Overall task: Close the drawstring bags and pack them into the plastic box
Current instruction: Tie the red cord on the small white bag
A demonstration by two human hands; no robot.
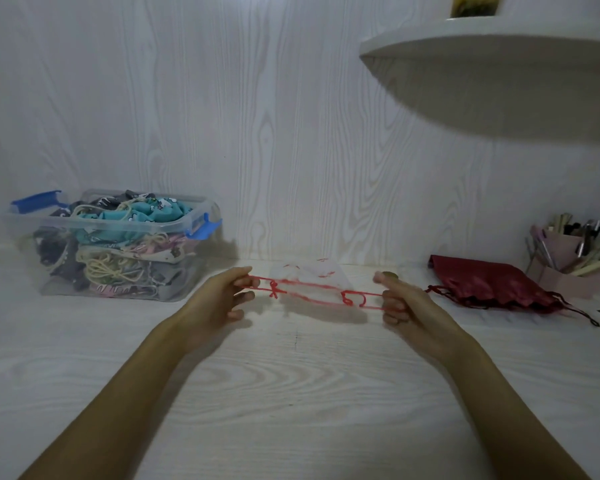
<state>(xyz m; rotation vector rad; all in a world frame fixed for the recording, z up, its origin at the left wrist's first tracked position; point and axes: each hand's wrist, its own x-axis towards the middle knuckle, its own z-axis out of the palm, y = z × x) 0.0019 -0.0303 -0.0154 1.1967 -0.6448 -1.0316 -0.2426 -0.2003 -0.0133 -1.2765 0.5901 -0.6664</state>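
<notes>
A small sheer white bag (pixel 309 271) with red print lies at the middle of the table (pixel 291 393), its red drawstring (pixel 312 289) stretched sideways in 2 strands. The left hand (pixel 222 299) pinches the cord's left loop between curled fingers; the right hand (pixel 400 299) pinches the right loop the same way, so both hands are pulling apart. The bag's mouth looks partly gathered, so closing it seems under way, not finished. To the right lies 1 dark red satin bag (pixel 489 284), its cords loose, apparently awaiting closing. At far left the clear plastic box (pixel 118 247) already holds many packed bags. A pink pen holder (pixel 561 258) stands far right.
</notes>
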